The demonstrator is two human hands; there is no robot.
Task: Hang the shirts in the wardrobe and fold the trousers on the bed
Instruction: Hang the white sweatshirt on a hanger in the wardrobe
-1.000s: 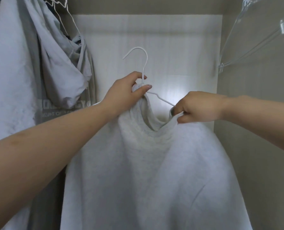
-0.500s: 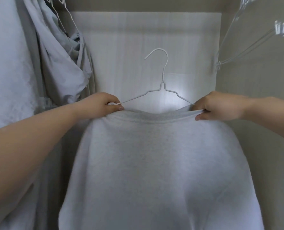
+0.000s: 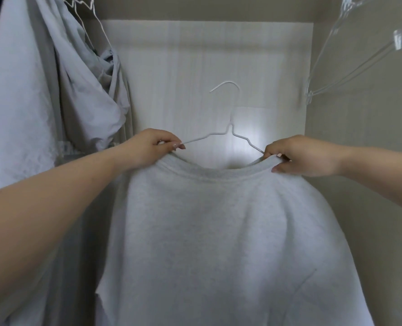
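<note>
a single head-worn camera looks forward, level into the wardrobe (image 3: pixel 207 55). it sits close, arms reaching in from below.

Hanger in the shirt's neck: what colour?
White wire hanger, clearest in the head view.

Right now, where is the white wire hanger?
In the head view, centre: the white wire hanger sits inside the grey sweatshirt collar, between the left hand and right hand.

sweatshirt (image 3: pixel 218 231) on hanger (image 3: pixel 230 128), hoodie (image 3: pixel 54 90) left
</note>
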